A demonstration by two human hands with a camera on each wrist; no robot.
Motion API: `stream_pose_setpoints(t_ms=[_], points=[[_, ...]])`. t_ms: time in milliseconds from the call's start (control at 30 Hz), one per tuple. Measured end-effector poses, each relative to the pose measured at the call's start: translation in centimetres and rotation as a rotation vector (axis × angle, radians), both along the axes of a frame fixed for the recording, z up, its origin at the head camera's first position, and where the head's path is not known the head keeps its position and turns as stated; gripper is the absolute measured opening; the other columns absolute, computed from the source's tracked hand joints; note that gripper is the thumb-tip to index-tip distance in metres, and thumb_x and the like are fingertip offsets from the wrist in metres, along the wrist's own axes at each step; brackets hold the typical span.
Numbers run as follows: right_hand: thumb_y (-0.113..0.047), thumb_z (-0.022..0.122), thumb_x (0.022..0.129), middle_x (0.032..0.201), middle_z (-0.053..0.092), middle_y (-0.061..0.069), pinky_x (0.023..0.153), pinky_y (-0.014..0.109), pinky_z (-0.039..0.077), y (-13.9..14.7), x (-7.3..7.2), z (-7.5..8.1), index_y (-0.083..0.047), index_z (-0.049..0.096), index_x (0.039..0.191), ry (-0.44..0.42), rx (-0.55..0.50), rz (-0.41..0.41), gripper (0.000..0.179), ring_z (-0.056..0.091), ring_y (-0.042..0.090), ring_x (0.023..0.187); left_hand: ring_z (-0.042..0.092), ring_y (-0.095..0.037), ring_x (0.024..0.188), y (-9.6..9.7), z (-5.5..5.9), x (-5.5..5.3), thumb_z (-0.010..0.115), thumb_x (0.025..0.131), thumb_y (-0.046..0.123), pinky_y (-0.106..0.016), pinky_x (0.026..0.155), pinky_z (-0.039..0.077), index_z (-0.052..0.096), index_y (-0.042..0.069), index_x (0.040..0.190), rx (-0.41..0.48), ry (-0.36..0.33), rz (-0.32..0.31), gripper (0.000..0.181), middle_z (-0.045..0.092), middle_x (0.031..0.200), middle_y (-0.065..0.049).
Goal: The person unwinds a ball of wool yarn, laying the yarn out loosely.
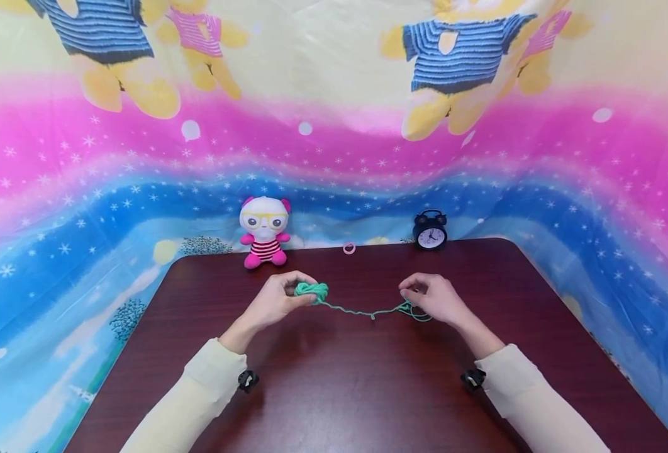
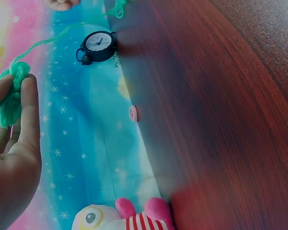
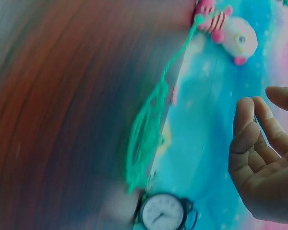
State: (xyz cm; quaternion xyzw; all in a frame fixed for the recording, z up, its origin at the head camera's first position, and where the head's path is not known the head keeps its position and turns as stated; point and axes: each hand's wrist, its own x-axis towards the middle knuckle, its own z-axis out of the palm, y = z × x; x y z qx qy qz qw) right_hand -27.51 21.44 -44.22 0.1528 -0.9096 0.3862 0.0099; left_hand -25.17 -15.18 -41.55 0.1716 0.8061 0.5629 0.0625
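My left hand (image 1: 274, 297) pinches a small bundle of green yarn (image 1: 312, 290) between thumb and fingers. In the left wrist view the bundle (image 2: 10, 103) is folded into several loops, squeezed near its top. A kinked strand runs from it to a looser tangle of the same yarn (image 1: 406, 307) by my right hand (image 1: 437, 298). The right wrist view shows this tangle (image 3: 146, 129) apart from the fingertips, stretched out in long blurred loops. The right hand (image 3: 264, 163) has loosely bent fingers, the thumb apart from them, and nothing in its grasp.
A pink-and-white panda plush (image 1: 265, 233) sits at the table's back left edge. A black twin-bell alarm clock (image 1: 431, 231) stands at the back right, with a small pink ring (image 1: 349, 249) between them. A printed cloth (image 1: 322, 151) hangs behind the dark wooden table (image 1: 345, 390).
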Motion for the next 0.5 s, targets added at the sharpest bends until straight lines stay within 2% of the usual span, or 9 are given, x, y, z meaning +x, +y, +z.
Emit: stream_pose_setpoints(t_ms=[167,267,367,500], points=[[-0.025,0.071,0.093,0.087,0.071,-0.003,0.059,0.029,0.051,-2.4,0.7,0.2,-0.024,0.073,0.101,-0.002,-0.031,0.077,0.009,0.062,0.015,0.071,0.074,-0.024,0.085,0.2,0.0,0.0,0.077,0.088,0.011,-0.055,0.085,0.058,0.068,0.009,0.111,0.01,0.012,0.015,0.025,0.073,0.099,-0.012],[-0.027,0.071,0.093,0.086,0.071,-0.004,0.056,0.029,0.05,-3.7,1.1,0.2,-0.025,0.073,0.101,-0.017,-0.048,0.119,0.009,0.063,0.015,0.069,0.073,-0.03,0.084,0.3,-0.1,0.0,0.077,0.088,0.012,-0.059,0.084,0.057,0.069,0.009,0.11,0.002,0.008,0.023,0.024,0.073,0.096,-0.011],[-0.028,0.071,0.092,0.087,0.072,-0.007,0.056,0.029,0.05,-4.9,1.4,0.2,-0.027,0.073,0.103,-0.014,-0.046,0.156,0.01,0.064,0.013,0.07,0.072,-0.032,0.083,0.3,-0.1,0.0,0.077,0.088,0.014,-0.057,0.083,0.057,0.069,0.01,0.111,-0.01,0.005,0.025,0.025,0.073,0.095,-0.01],[-0.03,0.073,0.091,0.089,0.072,-0.009,0.059,0.027,0.051,-6.3,1.7,0.0,-0.027,0.073,0.104,0.007,-0.038,0.201,0.013,0.065,0.011,0.073,0.071,-0.024,0.079,0.4,0.0,0.0,0.077,0.088,0.018,-0.047,0.079,0.06,0.069,0.011,0.111,-0.025,0.012,0.021,0.026,0.073,0.094,-0.01]])
